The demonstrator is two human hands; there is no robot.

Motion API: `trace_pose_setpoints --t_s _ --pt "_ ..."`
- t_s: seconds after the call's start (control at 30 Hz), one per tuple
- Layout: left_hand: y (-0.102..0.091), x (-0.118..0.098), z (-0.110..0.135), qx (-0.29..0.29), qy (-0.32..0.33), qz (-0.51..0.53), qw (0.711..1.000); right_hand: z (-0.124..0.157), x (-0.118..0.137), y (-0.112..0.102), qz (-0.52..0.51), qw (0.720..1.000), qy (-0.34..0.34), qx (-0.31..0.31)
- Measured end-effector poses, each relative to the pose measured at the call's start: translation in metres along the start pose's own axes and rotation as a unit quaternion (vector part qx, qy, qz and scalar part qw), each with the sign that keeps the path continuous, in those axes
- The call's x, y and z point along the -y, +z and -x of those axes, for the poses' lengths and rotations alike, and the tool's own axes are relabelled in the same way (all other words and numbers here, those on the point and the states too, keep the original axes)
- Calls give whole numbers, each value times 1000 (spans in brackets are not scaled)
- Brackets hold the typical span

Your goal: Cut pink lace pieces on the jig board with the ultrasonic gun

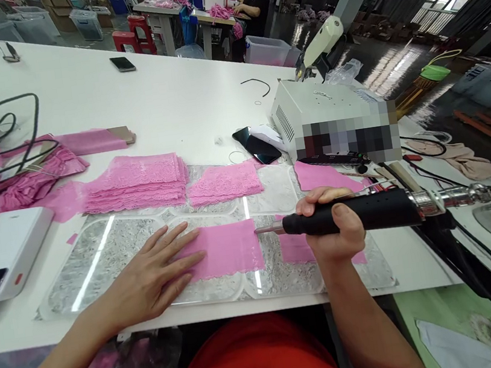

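My left hand point(157, 272) lies flat with its fingers spread over the left part of a pink fabric piece point(231, 247). The piece rests on a clear-topped, marbled mat point(113, 251). In my right hand point(334, 232) is a black corded hand tool point(368, 212) with a thin metal tip, the fingers wrapped round its grip. Its tip points left and reaches the right edge of the fabric; whether it touches I cannot tell. Another pink piece point(294, 247) lies partly hidden behind my right hand. Beyond are a tall stack of pink lace pieces point(136, 184) and a smaller pile point(225, 183).
A white box device point(12, 250) stands at the left, near black cables point(37, 116) and bunched pink fabric point(39, 179). At the back right sits a grey metal box point(326, 105). A phone point(123, 65) lies farther off. A person point(259, 5) sits at a sewing machine beyond.
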State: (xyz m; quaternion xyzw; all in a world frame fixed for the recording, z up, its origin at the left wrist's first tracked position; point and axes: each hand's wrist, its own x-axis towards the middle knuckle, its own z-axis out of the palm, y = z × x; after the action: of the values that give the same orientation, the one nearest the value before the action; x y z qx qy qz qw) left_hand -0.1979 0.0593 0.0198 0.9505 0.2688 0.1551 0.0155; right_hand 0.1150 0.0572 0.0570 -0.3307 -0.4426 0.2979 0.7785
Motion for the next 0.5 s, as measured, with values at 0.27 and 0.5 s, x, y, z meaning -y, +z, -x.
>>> trace_pose_setpoints --t_s 0.27,0.5 --pt "0 -1 1 2 -8 3 1000 -2 6 -5 0 1000 10 -8" --pt "-2 -2 0 11 -25 17 999 -2 14 -13 -18 998 39 42"
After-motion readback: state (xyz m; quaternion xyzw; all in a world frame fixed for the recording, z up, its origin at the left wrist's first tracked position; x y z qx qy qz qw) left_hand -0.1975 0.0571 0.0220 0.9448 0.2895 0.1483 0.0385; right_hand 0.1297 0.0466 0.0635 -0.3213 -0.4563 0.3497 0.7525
